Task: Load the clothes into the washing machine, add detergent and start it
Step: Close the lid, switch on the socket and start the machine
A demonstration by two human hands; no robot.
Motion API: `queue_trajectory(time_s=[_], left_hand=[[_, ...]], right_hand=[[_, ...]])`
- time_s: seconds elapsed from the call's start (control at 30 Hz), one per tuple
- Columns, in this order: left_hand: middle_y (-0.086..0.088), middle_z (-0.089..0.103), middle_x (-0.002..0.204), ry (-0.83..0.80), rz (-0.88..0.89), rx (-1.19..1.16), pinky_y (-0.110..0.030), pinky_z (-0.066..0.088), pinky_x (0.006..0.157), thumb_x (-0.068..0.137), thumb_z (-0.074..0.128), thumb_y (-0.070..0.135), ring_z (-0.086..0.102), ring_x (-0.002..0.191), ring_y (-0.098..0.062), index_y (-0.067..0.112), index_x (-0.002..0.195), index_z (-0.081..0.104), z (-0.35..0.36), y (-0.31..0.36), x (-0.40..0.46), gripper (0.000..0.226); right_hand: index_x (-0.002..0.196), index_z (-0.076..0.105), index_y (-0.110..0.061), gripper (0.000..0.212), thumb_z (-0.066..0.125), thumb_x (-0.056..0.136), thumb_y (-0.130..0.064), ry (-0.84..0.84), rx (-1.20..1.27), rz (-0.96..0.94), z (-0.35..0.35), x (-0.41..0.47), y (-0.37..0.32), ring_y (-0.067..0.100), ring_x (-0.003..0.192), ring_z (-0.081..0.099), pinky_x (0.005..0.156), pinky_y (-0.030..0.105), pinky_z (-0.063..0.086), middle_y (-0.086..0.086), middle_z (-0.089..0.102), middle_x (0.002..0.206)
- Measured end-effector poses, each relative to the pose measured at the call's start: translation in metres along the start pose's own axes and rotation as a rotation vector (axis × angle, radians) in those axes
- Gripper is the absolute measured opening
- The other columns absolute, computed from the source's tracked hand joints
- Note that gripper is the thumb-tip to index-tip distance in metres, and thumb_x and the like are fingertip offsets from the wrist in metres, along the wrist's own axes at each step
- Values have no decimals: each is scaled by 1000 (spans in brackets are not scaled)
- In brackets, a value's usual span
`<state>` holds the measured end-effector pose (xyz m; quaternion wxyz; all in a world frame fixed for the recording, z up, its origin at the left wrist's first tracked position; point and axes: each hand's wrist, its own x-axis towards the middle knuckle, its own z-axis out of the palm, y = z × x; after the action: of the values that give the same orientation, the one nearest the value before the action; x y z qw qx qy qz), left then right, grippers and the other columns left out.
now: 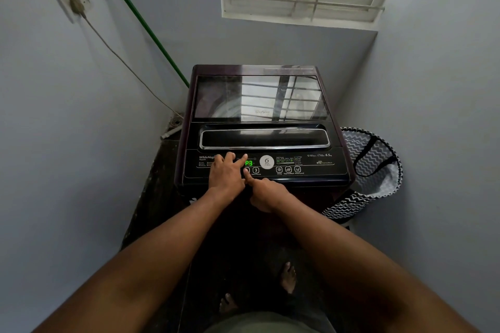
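Right hand (266,193) curled, forefinger pressing washing machine (263,127) panel showing green P3; left hand (227,170) fingers spread.

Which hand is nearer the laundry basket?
Right. The right hand, index finger on the panel buttons, sits at the panel's front edge, on the side of the laundry basket. The left hand rests flat on the panel, further left.

I see a dark maroon-black washing machine (263,127) | green display digits (248,163) | black-and-white zigzag laundry bag (370,170) | green pipe (140,19)
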<state>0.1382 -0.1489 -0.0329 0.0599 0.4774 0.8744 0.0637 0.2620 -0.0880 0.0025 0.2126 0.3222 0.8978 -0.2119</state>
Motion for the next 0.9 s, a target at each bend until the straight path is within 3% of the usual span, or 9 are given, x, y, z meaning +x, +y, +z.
queue_trajectory(time_s=[0.13, 0.33, 0.47, 0.63, 0.8, 0.9], left_hand=[[-4, 45, 139, 44, 25, 42, -35, 34, 107, 85, 64, 47, 35, 129, -24, 33, 147, 41, -5, 5, 4, 68], [-6, 34, 153, 10, 70, -11, -35, 32, 112, 80, 66, 50, 32, 139, -23, 18, 151, 35, -1, 14, 5, 83], [-5, 35, 154, 31, 88, -3, -36, 33, 115, 74, 72, 63, 32, 141, -22, 16, 151, 34, 2, 20, 7, 98], [-2, 38, 151, 52, 122, 11, -34, 32, 115, 71, 76, 60, 33, 140, -20, 14, 150, 35, 10, 21, 7, 99], [-1, 53, 138, 104, 116, -44, -32, 39, 108, 73, 76, 47, 44, 129, -19, 14, 141, 50, 13, 19, 14, 80], [-2, 57, 137, 132, 118, -74, -33, 41, 107, 71, 78, 47, 46, 128, -19, 15, 140, 52, 17, 13, 11, 80]], right_hand=[[155, 9, -41, 76, 50, 92, -25, 34, -72, -29, -5, -1, 6, 39, 116, 57, 93, 50, 49, 18, 55, 129], [152, 23, -39, 61, 46, 96, -29, 138, -196, -64, -12, 2, 15, 36, 105, 63, 79, 43, 49, 12, 62, 119], [153, 23, -34, 60, 46, 98, -30, 158, -183, -35, -13, 4, 25, 34, 106, 63, 81, 45, 50, 13, 63, 118], [152, 27, -33, 56, 45, 99, -34, 154, -180, -46, -13, 8, 28, 35, 108, 61, 79, 42, 47, 13, 61, 120], [127, 52, -18, 36, 47, 99, -40, 122, -62, -34, -18, 21, 24, 35, 103, 63, 78, 42, 48, 13, 63, 117], [116, 56, -12, 38, 52, 96, -44, 93, -54, 3, -27, 31, 19, 34, 103, 64, 85, 46, 49, 13, 63, 118]])
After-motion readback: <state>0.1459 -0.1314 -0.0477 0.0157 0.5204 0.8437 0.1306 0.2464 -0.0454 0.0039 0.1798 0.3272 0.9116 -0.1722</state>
